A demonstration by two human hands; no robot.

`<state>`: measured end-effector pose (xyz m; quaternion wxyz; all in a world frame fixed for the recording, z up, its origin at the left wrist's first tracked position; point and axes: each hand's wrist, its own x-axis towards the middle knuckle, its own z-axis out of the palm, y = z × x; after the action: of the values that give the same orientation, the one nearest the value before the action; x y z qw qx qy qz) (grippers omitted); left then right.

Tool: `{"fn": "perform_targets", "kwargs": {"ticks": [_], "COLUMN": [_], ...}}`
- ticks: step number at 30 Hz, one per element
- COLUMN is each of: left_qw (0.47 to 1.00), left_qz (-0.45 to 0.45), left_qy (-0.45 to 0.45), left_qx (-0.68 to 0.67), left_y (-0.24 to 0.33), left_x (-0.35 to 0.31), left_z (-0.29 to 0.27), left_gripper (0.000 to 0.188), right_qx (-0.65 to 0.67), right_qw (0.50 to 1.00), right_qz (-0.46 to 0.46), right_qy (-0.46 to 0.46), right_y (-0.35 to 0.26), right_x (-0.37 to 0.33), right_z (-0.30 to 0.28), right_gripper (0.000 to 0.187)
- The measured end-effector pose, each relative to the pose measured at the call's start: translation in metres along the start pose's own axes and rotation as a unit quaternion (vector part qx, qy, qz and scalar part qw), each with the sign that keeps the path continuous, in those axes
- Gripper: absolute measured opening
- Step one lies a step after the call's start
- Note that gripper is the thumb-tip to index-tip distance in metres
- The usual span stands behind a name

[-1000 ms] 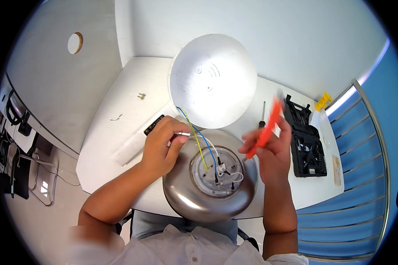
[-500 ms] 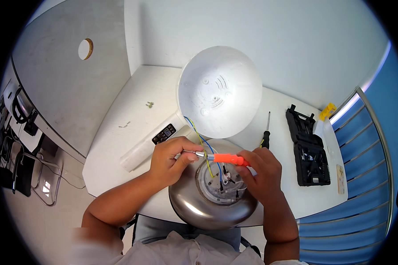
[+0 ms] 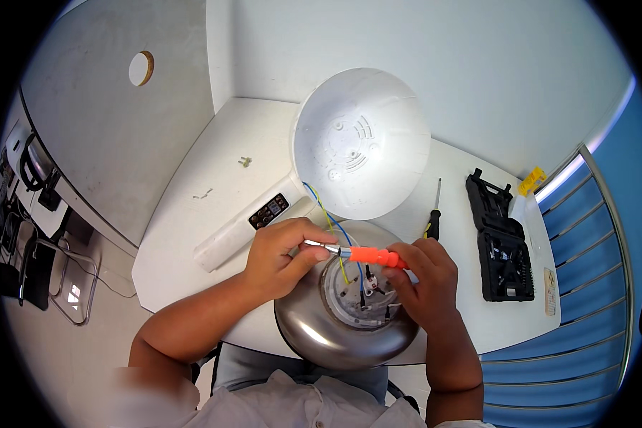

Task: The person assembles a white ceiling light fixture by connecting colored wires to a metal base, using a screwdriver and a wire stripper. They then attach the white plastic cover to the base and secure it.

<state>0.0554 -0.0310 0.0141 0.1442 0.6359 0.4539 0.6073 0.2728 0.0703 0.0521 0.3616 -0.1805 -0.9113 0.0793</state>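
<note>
An orange-handled screwdriver [image 3: 367, 255] lies level between my hands, above the upturned metal pot [image 3: 321, 332]. My right hand [image 3: 426, 277] is closed round the end of the orange handle. At the other end, the fingers of my left hand [image 3: 285, 257] pinch the silver shank near its tip. The pot's underside carries a round heating base [image 3: 353, 314] with terminals, and blue and yellow-green wires run from it to the white shell. That bowl-shaped shell [image 3: 392, 171] lies open beyond the pot; its long white handle [image 3: 225, 239] has a dark button panel [image 3: 269, 212].
A black screwdriver [image 3: 434, 222] lies right of the shell. Farther right are an open black tool case [image 3: 503, 250] and a small yellow object [image 3: 531, 181]. Several screws [image 3: 245, 162] and small metal pieces [image 3: 203, 193] sit at left on the white table [image 3: 171, 264]. Metal railing [image 3: 610, 214] borders the right.
The whole view has shifted slightly. Both hands keep the screwdriver between them over the pot, and more of its shank and tip shows at my left fingers.
</note>
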Motion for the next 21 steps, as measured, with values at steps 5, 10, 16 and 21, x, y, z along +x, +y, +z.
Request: {"fn": "perform_targets", "kwargs": {"ticks": [5,10,16,21], "left_qw": [1.000,0.999,0.989,0.994], "left_qz": [0.002,0.027,-0.017,0.012], "left_qy": [0.004,-0.020,0.062,-0.029], "left_qx": [-0.007,-0.011,-0.131,0.105], "left_y": [0.003,0.002,-0.001,0.001], "left_x": [-0.001,0.002,0.004,0.004], "left_z": [0.000,-0.003,0.008,0.001], "left_gripper": [0.018,0.018,0.014,0.021], "right_qx": [-0.019,-0.018,-0.012,0.010], "right_qw": [1.000,1.000,1.000,0.999], "right_qz": [0.002,-0.001,0.002,0.005], "right_qy": [0.013,0.004,0.021,0.031], "right_y": [0.001,0.001,0.000,0.002], "right_x": [0.000,0.000,0.001,0.000], "right_z": [0.001,0.003,-0.001,0.000], "right_gripper": [0.028,0.029,0.028,0.029]}}
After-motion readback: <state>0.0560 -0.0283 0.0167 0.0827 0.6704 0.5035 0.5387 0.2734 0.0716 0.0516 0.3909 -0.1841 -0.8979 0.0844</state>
